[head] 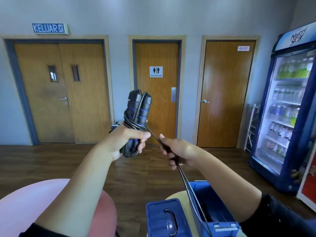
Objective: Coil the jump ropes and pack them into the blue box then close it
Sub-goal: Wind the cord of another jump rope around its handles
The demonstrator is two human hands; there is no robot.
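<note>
Facing the far side of the room, we see a pale wall (pixel 153 17) with wooden doors (pixel 157 108) and a dark wooden floor (pixel 51 161). A drinks fridge (pixel 287 108) stands at the right. Near left is a round pink surface (pixel 34 202). Near right the blue box (pixel 196 190) is open, its lid (pixel 159 219) just left. Our left hand (pixel 126 142) grips the jump rope (pixel 138 113), handles upright, cord wound around. Our right hand (pixel 177 151) is curled around the tight cord (pixel 184 178), which runs down toward the box.
</note>
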